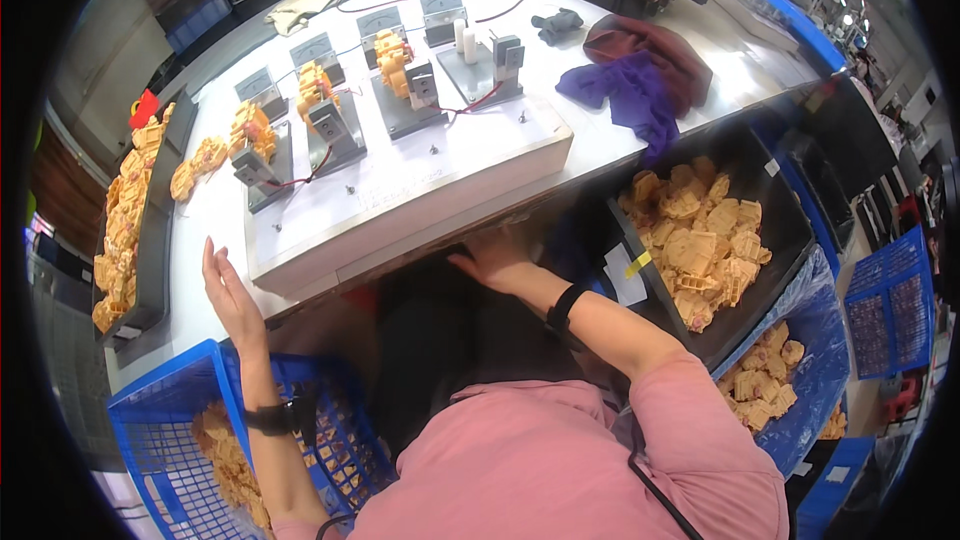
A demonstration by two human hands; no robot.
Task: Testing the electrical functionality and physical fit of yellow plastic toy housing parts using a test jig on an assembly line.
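My left hand [236, 302] is open, its fingers stretched out beside the front left corner of a white test box [455, 195]. Nothing is in it. My right hand [497, 260] is at the table's front edge, below the box front. Its thumb points left and seems spread, the other fingers are partly hidden, and I see nothing held. Several metal stations with gauges stand in a row on the box. Three carry orange-yellow plastic gear assemblies, such as this gear assembly [393, 62]. The rightmost station [478, 72] bears two white pegs instead.
Loose orange-yellow parts [200, 168] lie left of the box, near a filled black tray [172, 230]. Purple cloth [630, 90] lies at right. A black bin [775, 230] of parts stands right, a blue basket [165, 380] lower left. Wires cross the table.
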